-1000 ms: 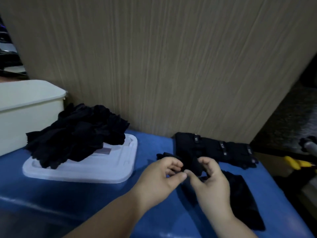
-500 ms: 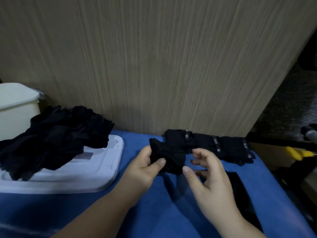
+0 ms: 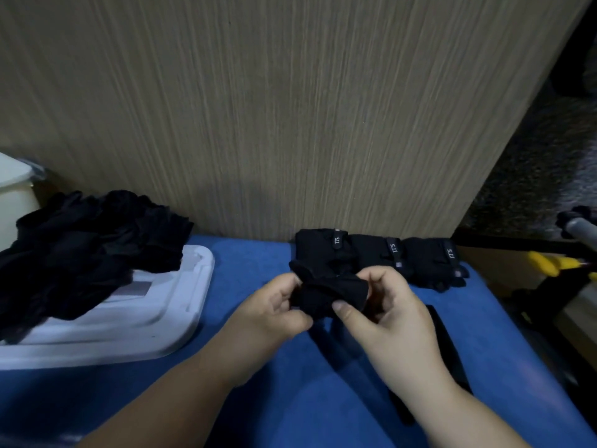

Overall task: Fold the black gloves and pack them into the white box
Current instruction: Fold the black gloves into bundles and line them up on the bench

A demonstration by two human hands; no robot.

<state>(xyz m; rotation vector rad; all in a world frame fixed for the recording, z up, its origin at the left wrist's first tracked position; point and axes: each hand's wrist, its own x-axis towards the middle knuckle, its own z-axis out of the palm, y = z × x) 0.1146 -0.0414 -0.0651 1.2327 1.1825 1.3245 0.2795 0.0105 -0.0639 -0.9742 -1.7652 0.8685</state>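
Left hand (image 3: 274, 315) and right hand (image 3: 387, 321) pinch one bunched black glove (image 3: 326, 292), fingers (image 3: 384, 286) curled round it; left of them, a white lid (image 3: 155, 331) holds heaped gloves (image 3: 80, 250).

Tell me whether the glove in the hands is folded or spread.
Folded: the glove is a compact bundle pinched between the left hand and right hand.

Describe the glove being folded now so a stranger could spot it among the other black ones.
Start at the blue table against the wood-grain panel. Near its middle, in front of the row of three folded, tagged gloves, two hands meet. The glove is the bunched black one pinched between the left hand and right hand; all others lie untouched.
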